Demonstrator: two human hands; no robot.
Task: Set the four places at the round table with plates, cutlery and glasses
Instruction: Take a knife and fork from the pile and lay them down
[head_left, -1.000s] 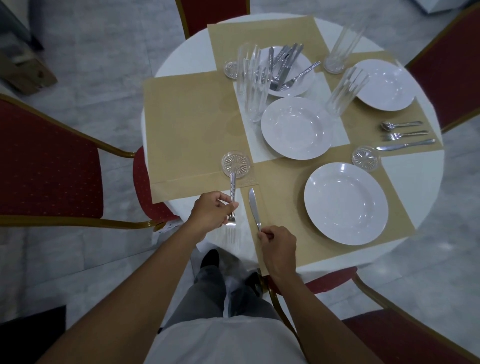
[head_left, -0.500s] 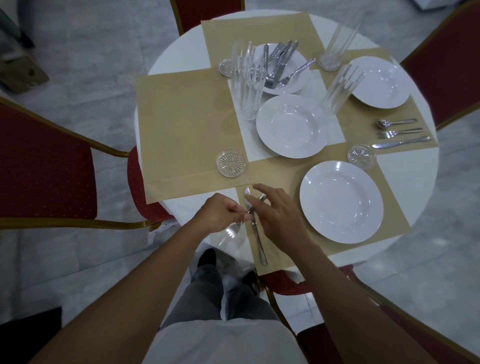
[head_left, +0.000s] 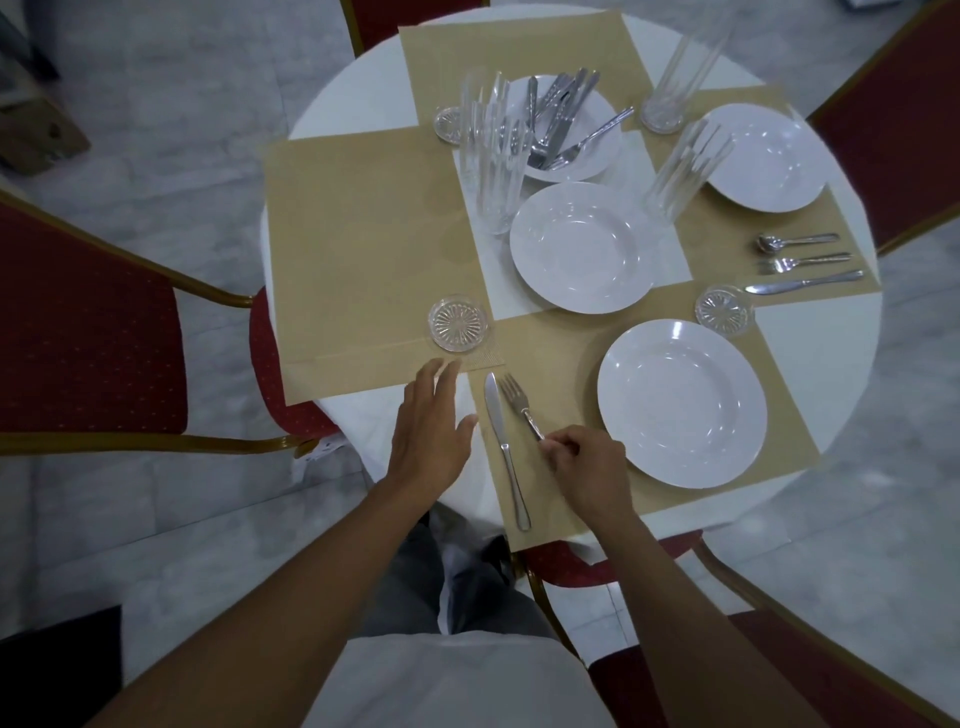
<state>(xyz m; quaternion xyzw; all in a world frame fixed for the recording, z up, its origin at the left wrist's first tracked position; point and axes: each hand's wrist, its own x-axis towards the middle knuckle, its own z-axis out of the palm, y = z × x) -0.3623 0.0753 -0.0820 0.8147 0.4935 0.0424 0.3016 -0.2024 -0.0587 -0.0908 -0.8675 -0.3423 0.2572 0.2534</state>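
Roughly half done: right grip (head_left: 584, 465) pinching fork (head_left: 519, 407) handle beside knife (head_left: 503, 441) left of lower-right plate (head_left: 681, 402), left grip (head_left: 428, 434) spread and empty; right-edge place has cutlery (head_left: 802, 262); spare plate (head_left: 582, 247), glasses (head_left: 493, 150), leftover cutlery pile (head_left: 558, 122) still mid-counter.

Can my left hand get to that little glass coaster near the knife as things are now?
Probably yes. The left hand is open and empty, fingertips just short of the glass coaster, with only bare placemat between them. The knife lies off to the side.
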